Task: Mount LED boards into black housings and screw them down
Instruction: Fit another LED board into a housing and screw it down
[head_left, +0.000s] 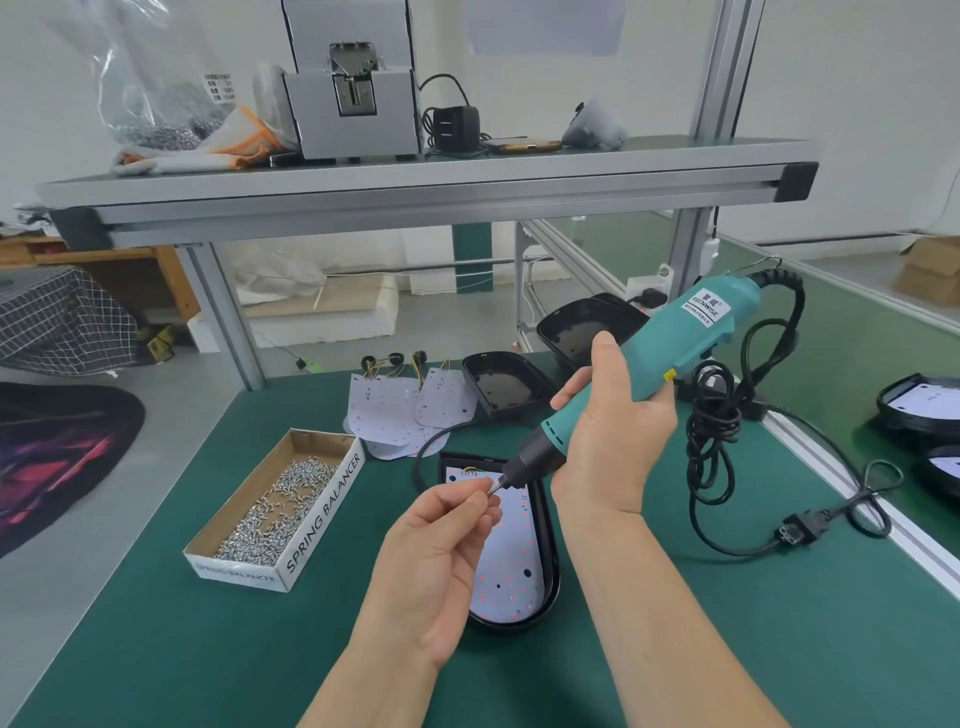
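A black housing (551, 540) lies on the green mat in front of me with a white LED board (511, 561) seated in it. My right hand (613, 436) grips a teal electric screwdriver (670, 353), tilted with its tip down over the board's far end. My left hand (441, 551) pinches a small screw (492, 487) at the driver's bit. A cardboard box of screws (275, 506) sits to the left. Loose LED boards (410, 410) with wires lie further back, beside two empty black housings (506, 384).
The screwdriver's black cable (717, 441) coils on the mat at right, ending in a plug (795, 532). More housings with boards (919, 405) sit at far right. An aluminium shelf (415, 182) overhead carries a screw feeder (353, 98).
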